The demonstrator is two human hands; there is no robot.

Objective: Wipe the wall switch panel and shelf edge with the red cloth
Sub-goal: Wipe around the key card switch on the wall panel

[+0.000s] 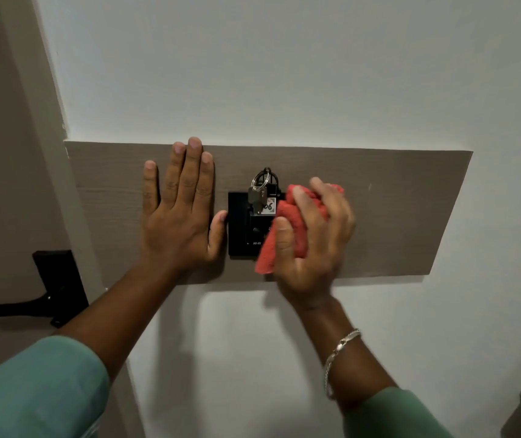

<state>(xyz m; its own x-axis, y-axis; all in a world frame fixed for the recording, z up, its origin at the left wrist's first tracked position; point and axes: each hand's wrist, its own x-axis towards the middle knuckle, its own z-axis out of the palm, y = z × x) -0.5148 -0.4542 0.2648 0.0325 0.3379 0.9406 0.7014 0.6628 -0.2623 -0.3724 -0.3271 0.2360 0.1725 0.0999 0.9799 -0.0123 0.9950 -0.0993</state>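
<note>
At the far left, a black metal door handle (31, 298) sits on a brown door. Moving right, your left hand (178, 213) lies flat against a grey-brown wood-grain board (395, 216) fixed across the white wall (284, 67); its fingers are spread open and hold nothing, and the thumb tip touches the left edge of a black square switch panel (238, 226) set into the board. A silver key on a ring (257, 192) with a small white tag hangs over the top of the panel. Just right of the key, your right hand (312, 238) is closed tightly around a bunched red cloth (294, 222), which presses against the right part of the panel, with a loose corner hanging down at its lower edge. A silver chain bracelet (339, 352) circles your right wrist, and green sleeves (34, 390) cover both forearms near the camera.
</note>
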